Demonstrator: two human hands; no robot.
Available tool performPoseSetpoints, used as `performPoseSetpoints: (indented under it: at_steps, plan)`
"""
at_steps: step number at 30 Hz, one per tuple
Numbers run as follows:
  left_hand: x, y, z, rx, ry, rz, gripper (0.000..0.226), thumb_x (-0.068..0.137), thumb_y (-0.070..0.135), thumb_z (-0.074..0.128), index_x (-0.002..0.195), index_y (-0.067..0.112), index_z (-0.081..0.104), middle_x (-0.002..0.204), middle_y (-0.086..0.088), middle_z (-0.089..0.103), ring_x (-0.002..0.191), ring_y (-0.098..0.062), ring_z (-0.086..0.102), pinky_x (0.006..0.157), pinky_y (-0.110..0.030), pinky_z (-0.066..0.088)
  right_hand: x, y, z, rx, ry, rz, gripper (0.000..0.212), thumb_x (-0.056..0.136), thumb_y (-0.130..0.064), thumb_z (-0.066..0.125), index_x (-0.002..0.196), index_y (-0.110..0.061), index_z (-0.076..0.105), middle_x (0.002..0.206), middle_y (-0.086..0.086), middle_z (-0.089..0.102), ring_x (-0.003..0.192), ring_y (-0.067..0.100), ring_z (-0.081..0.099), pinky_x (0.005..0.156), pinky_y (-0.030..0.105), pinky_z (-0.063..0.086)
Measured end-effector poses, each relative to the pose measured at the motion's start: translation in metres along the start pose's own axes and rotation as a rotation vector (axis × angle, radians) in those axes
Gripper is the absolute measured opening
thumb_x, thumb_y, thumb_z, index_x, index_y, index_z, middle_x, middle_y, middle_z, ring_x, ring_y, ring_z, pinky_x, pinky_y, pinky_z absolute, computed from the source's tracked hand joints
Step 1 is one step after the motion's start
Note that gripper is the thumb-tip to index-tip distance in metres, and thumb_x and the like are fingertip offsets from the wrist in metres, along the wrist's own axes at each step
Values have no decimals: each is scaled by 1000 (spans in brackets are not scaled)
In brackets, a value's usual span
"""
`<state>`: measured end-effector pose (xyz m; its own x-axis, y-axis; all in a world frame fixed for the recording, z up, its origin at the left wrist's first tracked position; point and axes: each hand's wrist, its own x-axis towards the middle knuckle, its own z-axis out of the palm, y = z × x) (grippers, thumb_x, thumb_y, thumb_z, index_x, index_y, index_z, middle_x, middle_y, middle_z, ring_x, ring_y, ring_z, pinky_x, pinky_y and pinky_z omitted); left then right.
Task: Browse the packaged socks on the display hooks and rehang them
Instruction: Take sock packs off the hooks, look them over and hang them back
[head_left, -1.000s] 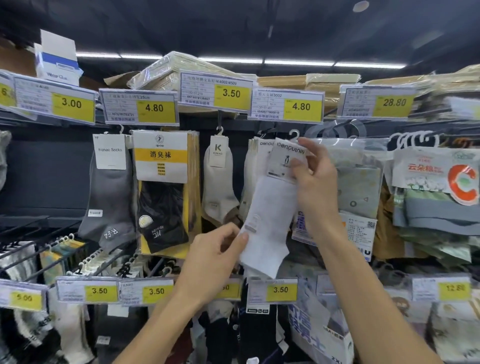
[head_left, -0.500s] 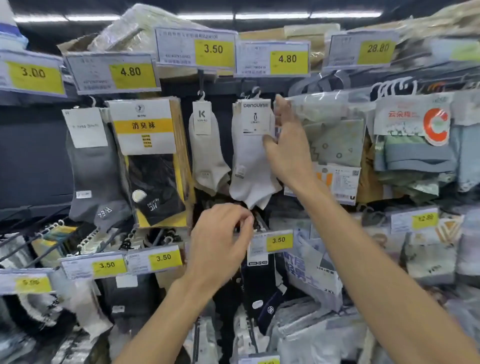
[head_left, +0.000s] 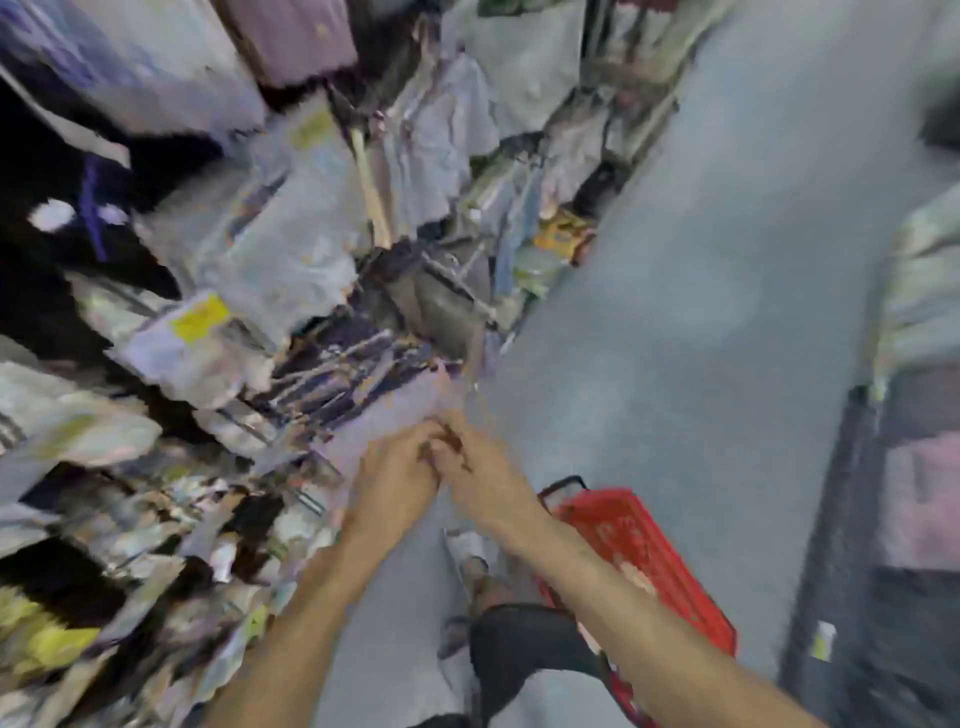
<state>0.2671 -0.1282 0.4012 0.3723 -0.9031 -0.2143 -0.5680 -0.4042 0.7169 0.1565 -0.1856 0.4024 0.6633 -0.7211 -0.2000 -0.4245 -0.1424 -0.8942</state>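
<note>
The view is heavily blurred and tilted down along the lower sock display. My left hand (head_left: 395, 483) and my right hand (head_left: 485, 480) meet low in the middle, fingertips together at the edge of a pale packet (head_left: 400, 410) on the lower racks. The blur hides whether either hand grips it. Packaged socks (head_left: 270, 249) hang in rows across the left half, with yellow price tags (head_left: 200, 317) among them.
A red shopping basket (head_left: 644, 551) stands on the grey floor (head_left: 701, 312) just right of my right forearm. My leg and sandalled foot (head_left: 480, 577) are below the hands. Another shelf unit (head_left: 914, 467) runs along the right edge.
The view has swung down from the upper hooks to the lower racks and floor. My right hand left the white socks on the hook and both hands have dropped and come together.
</note>
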Motion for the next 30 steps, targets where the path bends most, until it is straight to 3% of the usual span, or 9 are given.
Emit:
performPoseSetpoints:
  at_steps: [1,3,5,7,10,15,19,24,30]
  plan:
    - [-9,-11,34,-10,-114,-33,31,81,2,55,94,22,74,90,1,77,85,-21,69,71,-22,48,-23,35,0,-50,2,99,23,100,-8,50,121,-2,57,109,15,67,100,30,62,79,14,45]
    - [-32,-34,94,-69,-311,-109,33,86,3,60,92,34,72,91,8,76,88,-14,71,84,-27,55,-69,100,3,-121,9,284,27,99,-19,51,124,-14,60,115,8,69,103,24,64,86,28,49]
    - [-55,-59,143,-92,-441,-183,37,91,12,62,87,48,66,89,12,75,88,-10,70,87,-38,56,-112,153,9,-122,-1,453,28,97,-20,52,123,-18,63,113,5,71,101,24,66,85,34,50]
    - [-74,-82,183,-57,-513,-216,38,91,20,63,84,58,61,90,16,74,88,-6,69,86,-37,56,-148,199,15,-88,-16,603,27,94,-16,53,119,-17,64,111,4,72,103,25,66,86,34,50]
    - [-92,-106,237,15,-643,-276,27,91,28,59,82,54,60,96,15,71,90,-8,68,86,-38,55,-189,263,22,-73,-38,766,29,93,-14,54,120,-15,64,118,2,69,109,19,63,92,29,48]
    - [-87,-135,345,117,-823,-315,14,94,28,55,96,39,65,99,12,70,96,-14,65,88,-37,53,-228,372,33,-6,-3,963,17,87,-16,51,94,-29,57,97,-13,64,88,11,59,79,26,48]
    - [-61,-162,446,140,-861,-325,16,94,26,53,102,29,67,99,7,74,95,-16,67,87,-38,53,-231,463,35,3,45,975,18,88,-22,52,100,-27,64,98,-10,70,90,11,64,80,31,52]
    - [-36,-194,558,65,-816,-365,13,93,19,56,88,29,64,91,2,73,91,-22,67,86,-42,54,-218,582,47,-103,117,947,32,87,-18,58,119,-23,60,118,-3,64,110,17,59,92,32,45]
    - [-7,-228,666,-5,-703,-466,16,98,18,54,107,15,67,113,-6,69,105,-25,64,92,-37,50,-189,710,43,-171,309,979,44,91,-12,56,135,-9,49,132,10,51,124,25,49,101,32,38]
